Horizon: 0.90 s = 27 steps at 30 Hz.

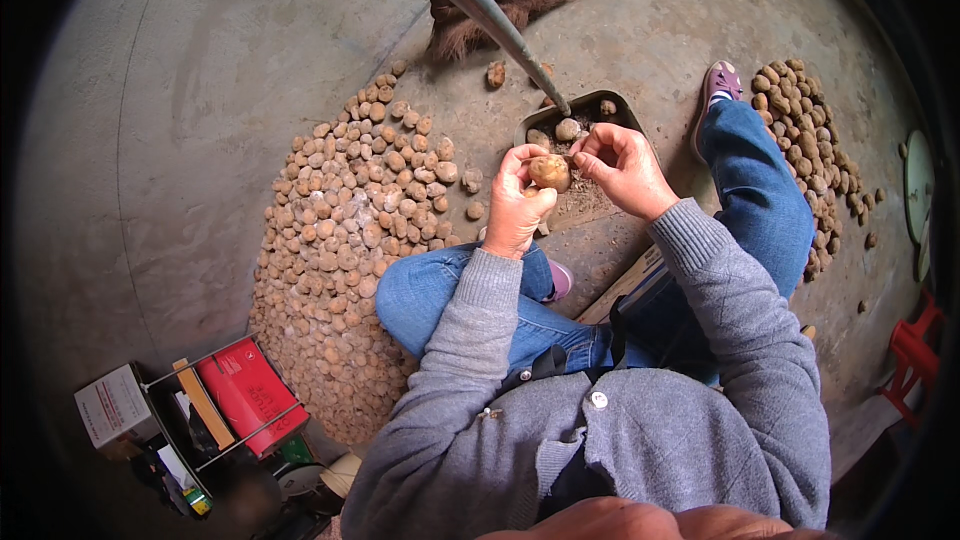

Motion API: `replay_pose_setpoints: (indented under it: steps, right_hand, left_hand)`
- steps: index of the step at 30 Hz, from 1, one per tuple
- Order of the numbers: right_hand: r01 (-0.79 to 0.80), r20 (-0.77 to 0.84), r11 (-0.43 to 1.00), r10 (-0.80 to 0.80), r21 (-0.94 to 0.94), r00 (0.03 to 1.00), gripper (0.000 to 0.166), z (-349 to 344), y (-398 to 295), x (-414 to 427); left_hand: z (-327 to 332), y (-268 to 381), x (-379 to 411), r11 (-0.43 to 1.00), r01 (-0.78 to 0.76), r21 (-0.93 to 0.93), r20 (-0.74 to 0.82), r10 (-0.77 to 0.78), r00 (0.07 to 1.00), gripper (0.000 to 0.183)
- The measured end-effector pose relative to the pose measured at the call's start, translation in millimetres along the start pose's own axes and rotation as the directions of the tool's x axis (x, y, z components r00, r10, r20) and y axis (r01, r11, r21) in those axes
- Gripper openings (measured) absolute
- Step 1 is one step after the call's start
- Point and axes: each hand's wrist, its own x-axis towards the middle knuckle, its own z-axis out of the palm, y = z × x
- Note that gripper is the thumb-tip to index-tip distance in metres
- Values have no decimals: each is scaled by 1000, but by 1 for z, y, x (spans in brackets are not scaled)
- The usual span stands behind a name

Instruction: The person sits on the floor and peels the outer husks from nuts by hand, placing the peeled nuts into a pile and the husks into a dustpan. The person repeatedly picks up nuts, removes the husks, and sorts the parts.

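My left hand (517, 202) holds a round brown tuber (550, 173) with pale yellowish patches on its skin. Part of what may be a second one shows under the thumb. Close at its right side, the thumb and fingers of my right hand (628, 172) are pinched together. Something thin and dark seems to be between them, too small to name. Beneath both hands lies a dustpan (626, 106) with dirt, scraps and a few tubers inside, such as a pale one (568, 128). Its long grey handle (487, 11) slants up to the top left.
A large heap of tubers (330, 240) lies at my left, a smaller pile (799, 119) beyond my right leg. Behind the handle is a bristle broom (480, 7). Lower left stands a rack with a red box (251, 393); at right, a red plastic stool (911, 360).
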Motion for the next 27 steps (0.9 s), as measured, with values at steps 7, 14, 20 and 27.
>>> replay_pose_setpoints:
  steps: [7,14,20,27]
  right_hand:
    - [71,173,996,-61,-48,983,15,0,-21,-4]
    - [-8,138,1000,5,16,990,13,-6,-9,0]
    - [140,237,990,-132,-18,962,14,-4,-22,-4]
    - [-6,141,999,0,45,990,16,-5,-14,-1]
  left_hand:
    - [-2,1,0,999,33,-23,22,-33,999,45]
    - [-2,7,-2,988,110,-110,100,-99,990,45]
    - [-3,7,-2,976,155,-156,101,-140,985,46]
    - [-3,14,-4,928,280,-247,180,-240,954,42]
